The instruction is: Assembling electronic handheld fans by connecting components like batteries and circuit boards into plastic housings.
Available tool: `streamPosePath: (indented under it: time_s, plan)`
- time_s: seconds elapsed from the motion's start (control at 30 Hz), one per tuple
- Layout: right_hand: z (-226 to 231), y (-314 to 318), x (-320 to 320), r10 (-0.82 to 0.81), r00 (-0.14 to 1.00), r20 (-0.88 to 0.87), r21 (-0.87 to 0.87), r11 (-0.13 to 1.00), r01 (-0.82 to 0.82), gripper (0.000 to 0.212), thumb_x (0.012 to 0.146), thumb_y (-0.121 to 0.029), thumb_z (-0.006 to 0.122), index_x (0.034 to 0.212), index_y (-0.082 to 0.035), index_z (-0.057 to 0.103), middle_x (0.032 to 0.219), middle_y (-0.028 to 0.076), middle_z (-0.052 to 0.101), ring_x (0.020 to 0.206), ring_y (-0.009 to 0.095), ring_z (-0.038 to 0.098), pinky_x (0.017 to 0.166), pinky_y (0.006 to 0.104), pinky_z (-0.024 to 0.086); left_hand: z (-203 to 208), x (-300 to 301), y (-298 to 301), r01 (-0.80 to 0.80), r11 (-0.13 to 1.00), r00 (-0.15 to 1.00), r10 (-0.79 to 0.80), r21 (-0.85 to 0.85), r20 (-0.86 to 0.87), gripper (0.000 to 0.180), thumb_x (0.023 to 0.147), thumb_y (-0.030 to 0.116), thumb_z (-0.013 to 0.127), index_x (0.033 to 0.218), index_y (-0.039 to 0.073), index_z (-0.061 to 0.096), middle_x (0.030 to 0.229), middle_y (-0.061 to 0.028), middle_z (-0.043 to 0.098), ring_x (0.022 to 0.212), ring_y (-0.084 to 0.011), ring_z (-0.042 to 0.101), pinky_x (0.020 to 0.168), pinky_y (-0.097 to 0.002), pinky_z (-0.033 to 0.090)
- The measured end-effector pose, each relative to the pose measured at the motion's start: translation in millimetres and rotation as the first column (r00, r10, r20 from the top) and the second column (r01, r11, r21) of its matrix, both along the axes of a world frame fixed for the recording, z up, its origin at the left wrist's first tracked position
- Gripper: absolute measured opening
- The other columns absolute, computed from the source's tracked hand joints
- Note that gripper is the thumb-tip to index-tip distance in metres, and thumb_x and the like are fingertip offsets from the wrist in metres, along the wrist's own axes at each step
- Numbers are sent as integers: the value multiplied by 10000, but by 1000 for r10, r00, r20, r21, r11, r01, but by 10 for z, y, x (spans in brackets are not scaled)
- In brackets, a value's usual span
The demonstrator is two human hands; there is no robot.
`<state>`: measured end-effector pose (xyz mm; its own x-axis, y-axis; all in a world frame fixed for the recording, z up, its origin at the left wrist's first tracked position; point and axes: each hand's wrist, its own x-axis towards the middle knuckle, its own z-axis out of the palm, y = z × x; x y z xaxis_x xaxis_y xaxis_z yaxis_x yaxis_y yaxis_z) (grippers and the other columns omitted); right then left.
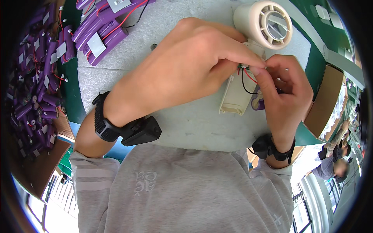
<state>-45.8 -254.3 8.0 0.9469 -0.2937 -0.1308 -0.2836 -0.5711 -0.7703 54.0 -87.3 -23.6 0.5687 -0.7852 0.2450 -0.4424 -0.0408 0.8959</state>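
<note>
A cream handheld fan lies on the pale foam mat, its handle housing opened and its round head at the far end. My left hand is closed around the upper handle, thumb and finger meeting over the small wiring area. My right hand pinches at the same spot, its thumb touching the left fingertips. A red and a black wire loop out from under the fingers. Beside the handle, partly beneath my right hand, shows a purple battery. Whatever lies between the fingertips is mostly hidden.
Purple battery packs with wires and white pads lie on the mat's far left. A carton of many more batteries stands at the left edge. An open cardboard box sits at right, with another person beyond it.
</note>
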Motion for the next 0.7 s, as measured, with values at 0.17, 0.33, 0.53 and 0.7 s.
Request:
streamPosePath:
  time_s: [0.17,0.33,0.53,0.7]
  plan:
    - [-93,-59,10,68,993,94,53,996,-73,192,744,-7,743,857,-14,588,737,52,579,548,58,540,483,208,443,45,-9,-14,-4,1000,1000,4,24,-9,367,696,-137,577,971,67,709,949,-136,658,760,-216,643,642,-270,508]
    - [11,-153,3,189,982,-20,177,967,-183,307,722,-4,751,978,-37,584,777,57,582,596,86,568,513,232,469,36,-55,-25,-38,998,996,41,41,-76,314,731,-113,601,970,60,707,949,-141,656,767,-202,644,640,-270,506]
    - [-11,-195,51,353,911,212,-78,936,-344,411,670,-17,778,1038,-58,600,883,74,606,664,158,606,557,261,489,28,-28,14,-108,993,993,110,45,-49,281,776,-89,598,994,55,700,912,-119,641,753,-182,628,644,-259,491]
    - [44,-338,114,373,881,291,-446,868,-220,313,652,-15,782,932,-32,643,856,77,618,668,190,616,559,266,492,13,96,76,-84,996,996,85,39,-34,312,787,-93,581,1043,54,683,973,-105,606,790,-164,598,666,-253,472]
